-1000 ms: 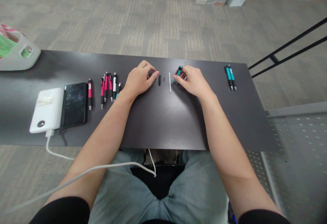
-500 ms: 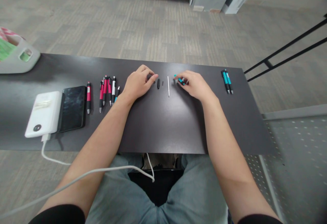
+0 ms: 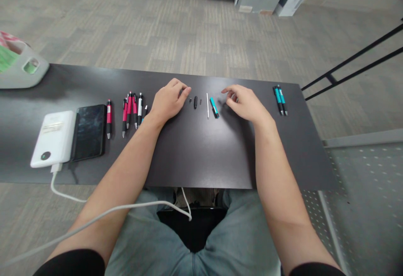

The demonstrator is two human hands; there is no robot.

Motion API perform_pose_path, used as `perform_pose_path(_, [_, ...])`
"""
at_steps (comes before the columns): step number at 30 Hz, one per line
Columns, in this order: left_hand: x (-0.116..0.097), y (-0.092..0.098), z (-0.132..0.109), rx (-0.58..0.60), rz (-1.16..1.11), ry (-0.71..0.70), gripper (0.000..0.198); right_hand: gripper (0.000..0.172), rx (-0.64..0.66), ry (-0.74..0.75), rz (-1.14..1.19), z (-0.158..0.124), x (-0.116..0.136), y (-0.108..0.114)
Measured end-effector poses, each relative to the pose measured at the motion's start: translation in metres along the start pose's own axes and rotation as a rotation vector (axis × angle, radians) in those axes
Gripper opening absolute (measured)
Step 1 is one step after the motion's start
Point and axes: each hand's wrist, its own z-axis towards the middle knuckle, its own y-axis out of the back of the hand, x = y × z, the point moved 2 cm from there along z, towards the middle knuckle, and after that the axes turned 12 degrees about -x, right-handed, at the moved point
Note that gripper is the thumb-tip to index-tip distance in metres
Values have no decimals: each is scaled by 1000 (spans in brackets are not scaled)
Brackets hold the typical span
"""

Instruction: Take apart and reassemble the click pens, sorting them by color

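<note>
My left hand (image 3: 171, 100) rests on the dark table with its fingers curled and the thumb against them; nothing shows in it. Just right of its thumb lies a tiny dark pen part (image 3: 190, 100). Beside that are a black pen grip (image 3: 195, 102) and a small spring-like piece (image 3: 200, 102). Farther right, a thin silver pen refill (image 3: 207, 106) lies lengthwise. A teal pen barrel (image 3: 214, 108) with a black end lies slightly tilted next to the refill. My right hand (image 3: 244, 102) hovers right of the barrel, empty, thumb and forefinger apart.
Two teal pens (image 3: 280, 100) lie at the table's right. Left of my left arm are several pink pens (image 3: 129, 110), a white pen (image 3: 140, 110), a black phone-like slab (image 3: 89, 131) and a white power bank (image 3: 54, 137). Its cable (image 3: 126, 208) crosses my left forearm.
My right hand has let go of the teal barrel, which now lies beside the refill, and has drawn slightly right. My left thumb has come closer to its fingers.
</note>
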Motion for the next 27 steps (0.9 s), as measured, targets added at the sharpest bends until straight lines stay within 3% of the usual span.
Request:
perform_pose_path(2, [-1,1,0,-8,0,9,30,37,45,-44,25,-2,2,-2])
perform_pose_path(8, [-1,0,1,3,16,11,28,55,177,-57,115,-5,14,-14])
perform_pose_path(13, [1,-1,1,-8,15,-6,28,39,156,-51,64,-2,15,-25])
perform_pose_path(18, [2,-2,0,-3,21,1,29,43,95,-94,32,-2,17,-21])
perform_pose_path(21, [4,-4,0,-37,7,-6,29,38,58,-119,1,-2,20,-17])
perform_pose_path(24, [7,-7,0,-88,-24,-8,23,23,35,-163,-67,-3,26,-17])
perform_pose_path(27, [7,-7,1,-117,-54,-5,11,24,76,-198,-142,-4,33,-19])
